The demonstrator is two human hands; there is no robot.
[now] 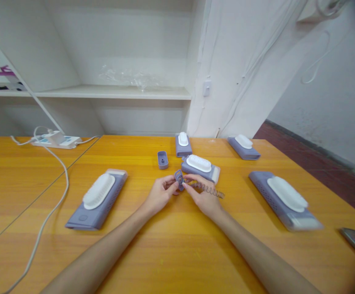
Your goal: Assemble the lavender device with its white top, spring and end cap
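Left hand [160, 194], right hand [206, 200] pinching purple part [179, 177] and coil spring [210, 190] where both meet.

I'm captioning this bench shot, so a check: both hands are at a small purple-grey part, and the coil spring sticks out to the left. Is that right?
Not quite: the head view shows the coil spring sticking out to the right. The left hand and right hand are indeed at the small purple-grey part.
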